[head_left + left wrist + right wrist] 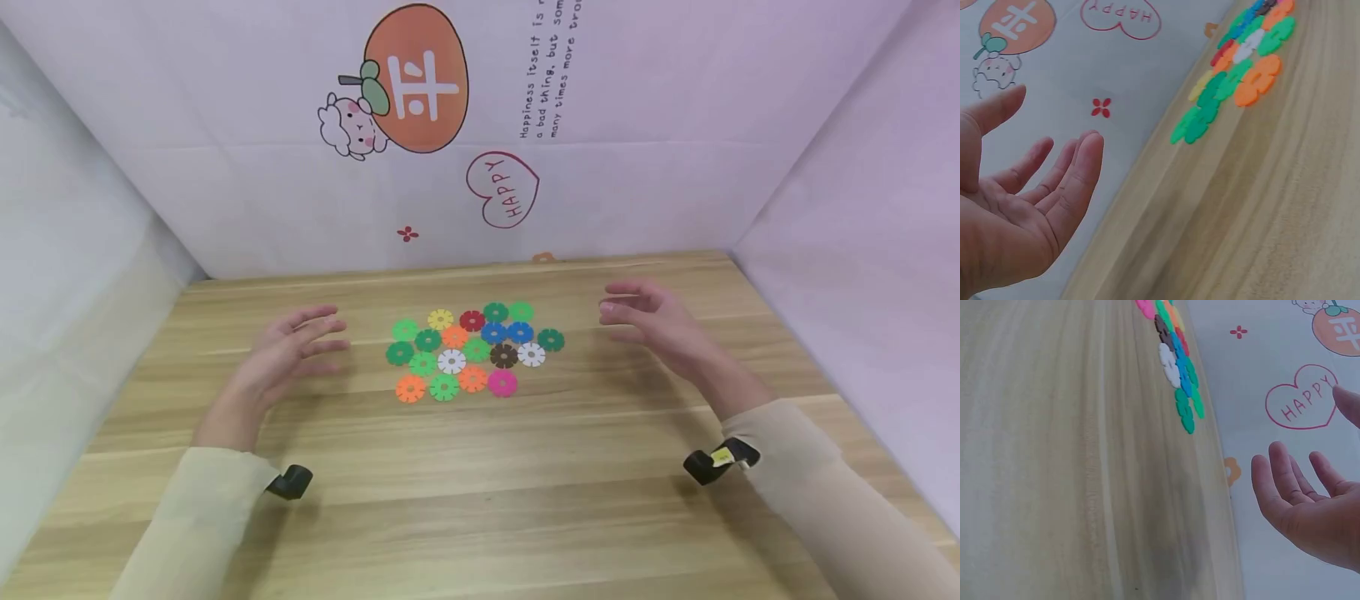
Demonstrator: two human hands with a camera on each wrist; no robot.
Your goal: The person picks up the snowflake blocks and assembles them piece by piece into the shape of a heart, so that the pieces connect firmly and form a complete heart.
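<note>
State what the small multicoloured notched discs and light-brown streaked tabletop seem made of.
The discs: probably matte plastic, from their even, solid colours and clean notches. The tabletop: wood or wood-look laminate, faintly glossy, from its grain streaks and soft sheen.

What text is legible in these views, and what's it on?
"HAPPY": red heart on the back wall
"平": orange fruit drawing, same wall
"Happiness itself is…": same wall, cut off by frame
"a bad thing, but som…": same wall, cut off
"many times more tro…": same wall, cut off
Yellow label on the right wrist's black mount: too small to read
Discs: no readable text
</note>
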